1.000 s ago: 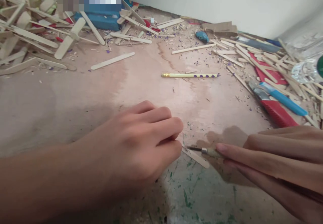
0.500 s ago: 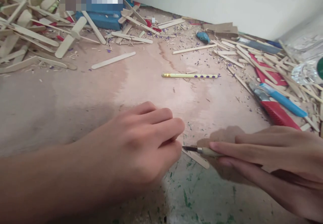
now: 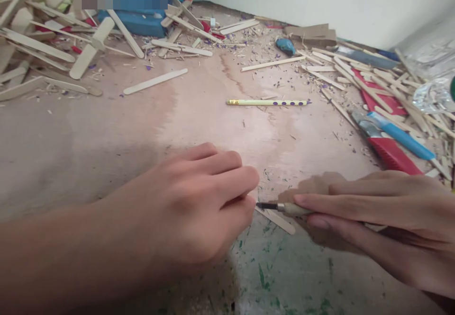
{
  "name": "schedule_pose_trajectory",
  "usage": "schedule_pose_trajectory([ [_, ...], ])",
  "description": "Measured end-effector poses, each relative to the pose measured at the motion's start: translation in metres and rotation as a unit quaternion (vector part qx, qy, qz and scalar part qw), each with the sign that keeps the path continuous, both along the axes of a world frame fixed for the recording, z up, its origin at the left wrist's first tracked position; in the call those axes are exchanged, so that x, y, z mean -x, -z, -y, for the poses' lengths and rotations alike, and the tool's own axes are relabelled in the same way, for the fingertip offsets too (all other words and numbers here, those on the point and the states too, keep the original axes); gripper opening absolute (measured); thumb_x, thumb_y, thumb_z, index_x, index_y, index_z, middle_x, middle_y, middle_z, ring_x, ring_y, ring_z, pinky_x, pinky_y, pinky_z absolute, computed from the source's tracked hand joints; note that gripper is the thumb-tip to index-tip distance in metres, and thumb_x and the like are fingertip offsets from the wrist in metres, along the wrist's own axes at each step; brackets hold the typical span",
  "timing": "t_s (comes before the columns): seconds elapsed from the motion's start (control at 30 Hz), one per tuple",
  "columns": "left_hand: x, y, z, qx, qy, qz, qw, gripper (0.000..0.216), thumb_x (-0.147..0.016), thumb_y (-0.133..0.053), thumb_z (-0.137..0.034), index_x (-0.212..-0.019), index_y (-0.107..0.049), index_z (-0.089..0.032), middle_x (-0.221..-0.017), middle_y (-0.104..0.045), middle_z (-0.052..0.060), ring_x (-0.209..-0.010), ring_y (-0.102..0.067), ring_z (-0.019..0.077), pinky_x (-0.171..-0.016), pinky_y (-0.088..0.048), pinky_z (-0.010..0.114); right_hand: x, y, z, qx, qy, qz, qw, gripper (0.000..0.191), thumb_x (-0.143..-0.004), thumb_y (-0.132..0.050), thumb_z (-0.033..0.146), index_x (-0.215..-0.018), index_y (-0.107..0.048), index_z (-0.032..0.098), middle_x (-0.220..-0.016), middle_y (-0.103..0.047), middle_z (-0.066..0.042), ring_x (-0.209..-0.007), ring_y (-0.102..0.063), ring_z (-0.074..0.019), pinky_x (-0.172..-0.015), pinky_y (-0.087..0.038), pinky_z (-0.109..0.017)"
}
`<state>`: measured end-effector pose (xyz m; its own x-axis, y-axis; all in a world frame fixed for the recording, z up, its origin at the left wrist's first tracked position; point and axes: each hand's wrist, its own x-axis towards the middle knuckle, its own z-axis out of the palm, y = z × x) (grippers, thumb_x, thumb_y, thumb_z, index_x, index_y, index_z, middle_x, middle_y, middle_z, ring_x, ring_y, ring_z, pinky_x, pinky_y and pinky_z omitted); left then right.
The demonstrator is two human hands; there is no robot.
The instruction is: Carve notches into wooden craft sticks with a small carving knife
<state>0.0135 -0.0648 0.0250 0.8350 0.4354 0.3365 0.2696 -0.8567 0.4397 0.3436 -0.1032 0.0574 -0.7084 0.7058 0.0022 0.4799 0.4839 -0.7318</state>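
Note:
My left hand [image 3: 206,206] is closed low over the wooden tabletop, thumb and fingers pinching a popsicle stick [image 3: 279,221]. Only the rounded right end of the stick shows; the rest lies hidden under the hand. In my right hand [image 3: 377,220] is a slim carving knife [image 3: 289,208], gripped between thumb and fingers by its pale handle. Its dark blade points left, and the tip is at the left thumb, right by the stick. Whether the blade touches the wood is hard to make out.
A pale pencil with purple dots [image 3: 266,103] lies beyond my hands, near a loose popsicle stick [image 3: 155,81]. Piled sticks [image 3: 53,45] fill the back left, by a blue box [image 3: 135,23]. At right are a red utility knife [image 3: 393,156], a blue-handled tool [image 3: 401,135] and clear plastic [image 3: 432,94].
The camera view has shifted slightly, so the background sits a little higher. Both hands keep nearly the same pose, and the knife tip stays at the left thumb.

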Motion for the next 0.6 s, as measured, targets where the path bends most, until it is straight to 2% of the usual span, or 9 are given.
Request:
schedule_pose_trajectory([
  [0.17,0.002,-0.002,-0.001,0.002,-0.003,-0.001,1.0,0.058,-0.132,-0.043,-0.009,-0.099,-0.09,-0.017,-0.101,-0.081,0.002,-0.099,-0.076,0.0218,-0.096,-0.065,0.04,0.001,0.006,0.005,0.014,0.013,-0.018,1.0,0.062,-0.128,-0.071,0.027,-0.186,-0.066,0.051,-0.116,-0.097,0.002,-0.094,-0.095,-0.0213,-0.069,-0.076,-0.026],
  [0.3,0.002,-0.001,-0.001,0.001,0.004,-0.004,1.0,0.057,-0.132,-0.044,-0.01,-0.1,-0.091,-0.017,-0.102,-0.082,0.003,-0.099,-0.078,0.0227,-0.095,-0.066,0.041,0.0,0.012,0.009,0.004,0.032,-0.043,0.999,0.059,-0.131,-0.063,0.028,-0.186,-0.065,0.047,-0.112,-0.096,-0.001,-0.09,-0.093,-0.021,-0.063,-0.072,-0.027],
  [0.47,0.0,0.0,-0.001,0.005,0.005,0.003,1.0,0.057,-0.132,-0.044,-0.01,-0.098,-0.089,-0.016,-0.102,-0.082,0.003,-0.099,-0.078,0.0223,-0.096,-0.068,0.04,-0.003,0.005,0.005,0.011,0.016,-0.004,1.0,0.061,-0.128,-0.069,0.022,-0.183,-0.069,0.048,-0.116,-0.097,0.001,-0.089,-0.093,-0.0193,-0.068,-0.074,-0.026],
  [0.6,0.002,-0.001,-0.001,0.004,0.008,-0.011,1.0,0.055,-0.133,-0.043,-0.013,-0.1,-0.086,-0.019,-0.106,-0.083,0.004,-0.101,-0.078,0.022,-0.098,-0.068,0.039,-0.006,0.009,0.008,-0.026,0.032,-0.018,0.999,0.053,-0.13,-0.066,0.028,-0.18,-0.073,0.046,-0.113,-0.096,-0.001,-0.09,-0.093,-0.022,-0.064,-0.072,-0.031],
])
